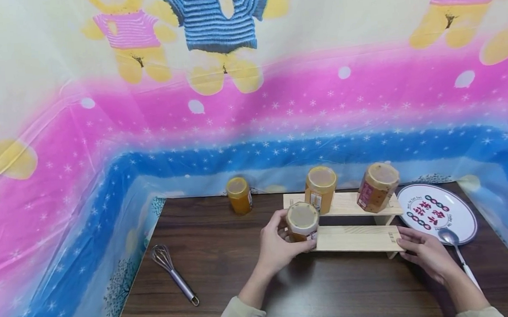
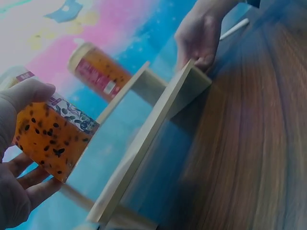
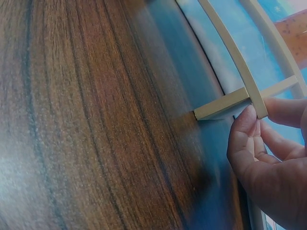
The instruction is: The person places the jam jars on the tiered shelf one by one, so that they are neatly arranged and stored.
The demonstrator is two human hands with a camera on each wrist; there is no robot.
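Observation:
A two-step wooden shelf (image 1: 347,238) stands at the back of the table. My left hand (image 1: 276,245) holds a jar (image 1: 302,221) of orange jam with dark seeds at the left end of the lower step. In the left wrist view that jar (image 2: 53,134) sits between thumb and fingers, tilted in the picture; whether its base touches the wood I cannot tell. My right hand (image 1: 428,252) pinches the right end of the lower board (image 3: 235,57). On the upper step are a yellow-lidded jar (image 1: 321,189) and a jar with a purple-red label (image 1: 378,187).
A smaller amber jar (image 1: 239,197) stands on the table left of the shelf. Farther left lies a whisk (image 1: 174,274). Right of the shelf are a white plate (image 1: 456,206) with red lettering and a spoon (image 1: 459,253) whose bowl overlaps its rim. Patterned cloth (image 1: 252,116) hangs behind the table (image 1: 224,264).

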